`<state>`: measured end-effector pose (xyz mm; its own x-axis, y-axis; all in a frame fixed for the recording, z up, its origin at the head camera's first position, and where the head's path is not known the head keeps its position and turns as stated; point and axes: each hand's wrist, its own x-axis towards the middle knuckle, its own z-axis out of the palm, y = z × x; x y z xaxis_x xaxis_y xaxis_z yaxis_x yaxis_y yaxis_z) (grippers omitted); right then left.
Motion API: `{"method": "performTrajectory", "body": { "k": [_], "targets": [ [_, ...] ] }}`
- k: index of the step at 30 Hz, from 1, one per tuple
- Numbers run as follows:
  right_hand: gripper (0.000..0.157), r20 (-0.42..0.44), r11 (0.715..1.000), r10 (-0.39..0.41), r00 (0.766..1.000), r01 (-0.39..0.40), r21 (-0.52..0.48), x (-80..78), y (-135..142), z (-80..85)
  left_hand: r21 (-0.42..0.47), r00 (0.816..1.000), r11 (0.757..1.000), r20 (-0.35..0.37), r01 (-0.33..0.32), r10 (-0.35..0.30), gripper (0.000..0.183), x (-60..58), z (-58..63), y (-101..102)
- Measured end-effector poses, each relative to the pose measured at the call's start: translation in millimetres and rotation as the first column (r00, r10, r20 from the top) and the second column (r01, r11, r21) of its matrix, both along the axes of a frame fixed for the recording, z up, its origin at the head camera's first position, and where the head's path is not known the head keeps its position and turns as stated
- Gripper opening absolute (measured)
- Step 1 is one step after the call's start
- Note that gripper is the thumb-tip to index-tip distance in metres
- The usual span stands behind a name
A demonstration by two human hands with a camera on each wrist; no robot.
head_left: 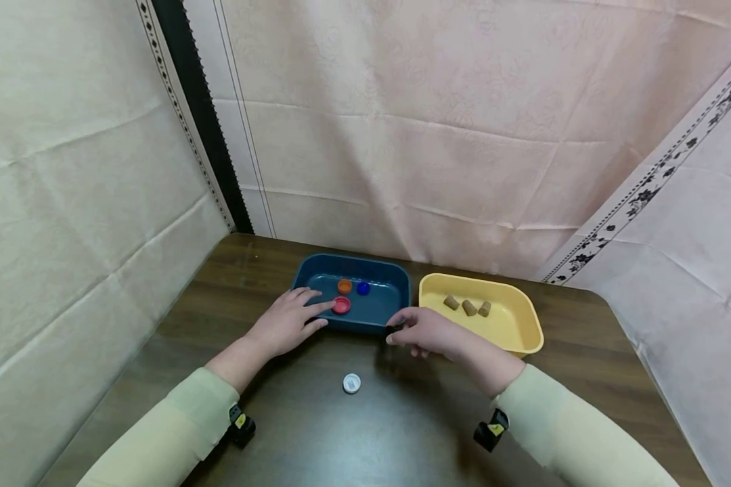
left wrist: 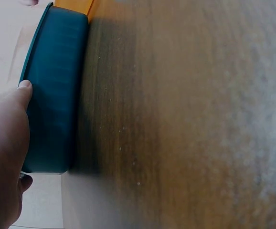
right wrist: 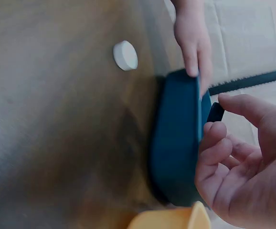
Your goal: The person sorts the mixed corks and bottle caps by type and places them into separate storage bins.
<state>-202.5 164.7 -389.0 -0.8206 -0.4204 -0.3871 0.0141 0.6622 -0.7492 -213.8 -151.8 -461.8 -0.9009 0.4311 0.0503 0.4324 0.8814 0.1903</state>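
My right hand point(head_left: 423, 331) pinches a black bottle cap point(right wrist: 216, 112) between thumb and fingers at the near right corner of the blue tray point(head_left: 378, 262). On the tray's left front rim rests my left hand point(head_left: 286, 321), its fingers reaching over the edge; the left wrist view has its thumb point(left wrist: 26, 87) touching the rim. Inside the tray lie a red cap point(head_left: 341, 305), an orange cap point(head_left: 344, 287) and a blue cap point(head_left: 363, 289). A white bottle cap point(head_left: 351, 383) lies on the table in front of the tray.
A yellow tray point(head_left: 520, 318) stands to the right of the blue one, holding several corks, one cork point(head_left: 469, 308) in the middle. The wooden table point(head_left: 317, 439) meets pale cloth point(head_left: 402, 135) hanging at the back and sides.
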Motion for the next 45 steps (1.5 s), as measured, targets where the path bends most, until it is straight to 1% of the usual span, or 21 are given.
{"method": "performTrajectory", "body": {
  "k": [4,9,13,18,22,27,34,37,41,45],
  "targets": [
    [0.031,0.067,0.997,-0.044,0.997,0.047,-0.054,-12.6,3.5,10.6,-0.008,1.0,1.0,-0.004,0.0,0.0,0.053,-1.3,-0.1,0.6],
    [0.033,0.143,0.99,-0.078,0.987,0.094,-0.109,-26.8,4.1,17.5,-0.003,1.0,1.0,-0.015,0.006,-0.006,0.052,-2.1,0.3,1.3],
    [0.035,0.174,0.985,-0.094,0.98,0.118,-0.129,-35.9,-2.9,18.1,0.004,1.0,1.0,-0.014,0.006,-0.006,0.052,-1.1,0.0,0.4],
    [0.037,0.201,0.978,-0.1,0.974,0.133,-0.158,-45.1,-16.0,13.9,-0.003,1.0,1.0,-0.006,0.001,-0.001,0.053,-0.3,-1.7,-1.3],
    [0.037,0.215,0.967,-0.139,0.967,0.179,-0.179,-53.2,-26.0,10.6,0.001,1.0,1.0,-0.009,0.0,0.0,0.052,-0.6,-1.5,-1.5],
    [0.036,0.213,0.958,-0.182,0.96,0.222,-0.182,-64.4,-36.6,4.1,0.007,1.0,1.0,-0.008,0.003,-0.003,0.052,0.0,0.4,-0.4],
    [0.034,0.185,0.956,-0.192,0.964,0.226,-0.185,-77.0,-48.5,-14.3,0.011,1.0,1.0,-0.014,0.011,-0.01,0.051,1.0,0.1,-0.2],
    [0.03,0.144,0.965,-0.201,0.969,0.221,-0.144,-78.7,-54.7,-19.0,0.016,1.0,1.0,-0.012,0.013,-0.013,0.051,1.6,1.1,0.1],
    [0.027,0.076,0.979,-0.19,0.979,0.195,-0.064,-77.5,-62.0,-23.4,0.027,1.0,1.0,-0.001,0.012,-0.012,0.051,2.1,0.2,0.0],
    [0.026,0.019,0.983,-0.182,0.983,0.182,-0.004,-79.1,-68.7,-28.5,0.027,1.0,1.0,0.0,0.006,-0.006,0.052,1.6,-1.4,-0.8]
  ]
}}
